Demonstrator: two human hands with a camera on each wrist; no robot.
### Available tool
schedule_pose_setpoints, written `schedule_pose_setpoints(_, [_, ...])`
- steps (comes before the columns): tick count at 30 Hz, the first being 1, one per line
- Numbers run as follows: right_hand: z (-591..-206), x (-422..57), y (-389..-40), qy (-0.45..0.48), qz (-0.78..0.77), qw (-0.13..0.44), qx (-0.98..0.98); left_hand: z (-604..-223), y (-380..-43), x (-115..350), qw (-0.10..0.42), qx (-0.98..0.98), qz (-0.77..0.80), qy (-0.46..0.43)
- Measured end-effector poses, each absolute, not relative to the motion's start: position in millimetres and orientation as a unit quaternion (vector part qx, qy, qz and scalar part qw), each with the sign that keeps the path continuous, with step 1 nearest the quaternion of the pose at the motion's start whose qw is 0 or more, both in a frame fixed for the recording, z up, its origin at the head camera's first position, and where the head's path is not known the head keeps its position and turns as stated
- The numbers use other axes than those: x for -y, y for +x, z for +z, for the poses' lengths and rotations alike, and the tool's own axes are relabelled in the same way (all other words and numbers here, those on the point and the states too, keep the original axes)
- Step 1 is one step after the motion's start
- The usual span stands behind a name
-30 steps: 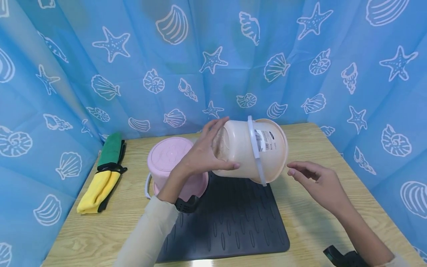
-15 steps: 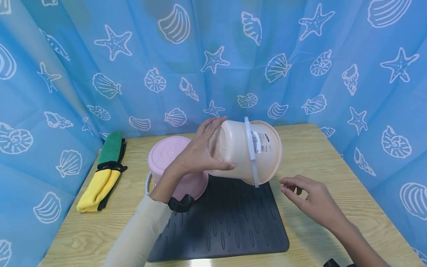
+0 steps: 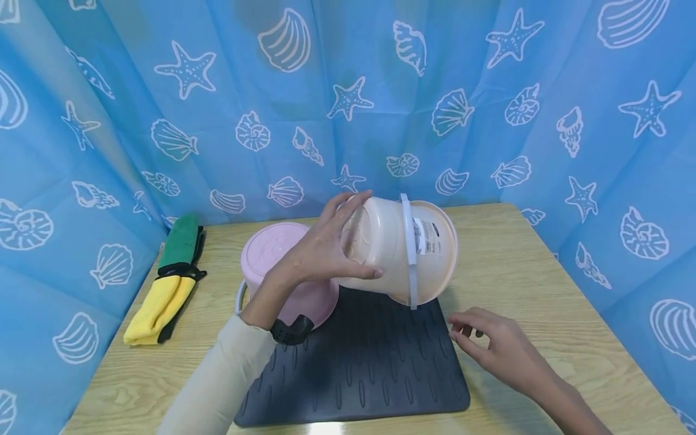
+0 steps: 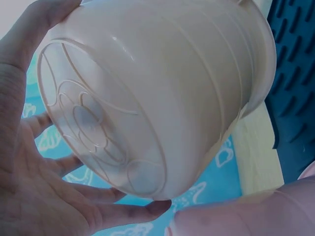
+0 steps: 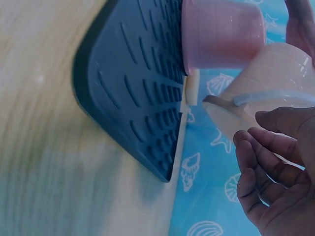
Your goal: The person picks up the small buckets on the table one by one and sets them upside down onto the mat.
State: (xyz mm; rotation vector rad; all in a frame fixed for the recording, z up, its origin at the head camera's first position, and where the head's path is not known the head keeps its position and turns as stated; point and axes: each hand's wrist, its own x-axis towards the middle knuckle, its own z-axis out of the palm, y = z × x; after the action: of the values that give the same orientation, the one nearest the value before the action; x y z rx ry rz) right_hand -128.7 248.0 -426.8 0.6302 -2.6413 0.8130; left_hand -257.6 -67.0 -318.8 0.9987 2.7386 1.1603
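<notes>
A cream plastic bucket (image 3: 383,248) is held sideways over the black mat, its mouth turned right and its white handle (image 3: 411,241) hanging across its side. My left hand (image 3: 321,248) grips it round the base, thumb on the near side and fingers behind; the embossed flower on the bottom (image 4: 91,123) faces the palm. Below and to the right of the bucket's rim (image 5: 226,105) is my right hand (image 3: 492,347), fingers loosely curled, holding nothing. A pink bucket (image 3: 272,248) stands upside down on the mat's left part, partly hidden behind my left forearm.
The ridged black mat (image 3: 370,374) lies on a wooden table (image 3: 544,290). Folded green and yellow cloths (image 3: 163,302), with a black band, lie at the table's left. A blue shell-print curtain (image 3: 348,145) hangs around the back and sides.
My right hand has moved down and left, away from the cream bucket's rim. My left hand has shifted the bucket slightly left and its mouth a little downward.
</notes>
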Motion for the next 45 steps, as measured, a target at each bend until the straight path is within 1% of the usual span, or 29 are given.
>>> schedule_pose_setpoints(5, [-434, -242, -124, 0.226, 0.286, 0.128, 0.922, -318, -258, 67, 0.008, -0.877, 0.360, 0.319])
schedule_pose_setpoints(12, [-452, -233, -114, 0.216, 0.299, 0.057, 0.928, -321, -259, 64, 0.018, -0.884, 0.335, 0.325])
schedule_pose_setpoints(19, [-464, -230, -110, 0.236, 0.284, 0.038, 0.928, -315, -260, 62, 0.023, -0.891, 0.310, 0.332])
schedule_pose_setpoints(27, [-473, -226, -111, 0.235, 0.228, -0.001, 0.945, -308, -263, 63, 0.026, -0.905, 0.270, 0.327])
schedule_pose_setpoints(33, [-477, -227, -111, 0.228, 0.225, -0.021, 0.947, -304, -264, 64, 0.032, -0.909, 0.258, 0.325])
schedule_pose_setpoints(40, [-484, -229, -109, 0.245, 0.243, -0.019, 0.938, -301, -264, 60, 0.045, -0.913, 0.244, 0.324])
schedule_pose_setpoints(45, [-483, -228, -111, 0.237, 0.233, -0.027, 0.943, -299, -265, 56, 0.047, -0.919, 0.221, 0.323])
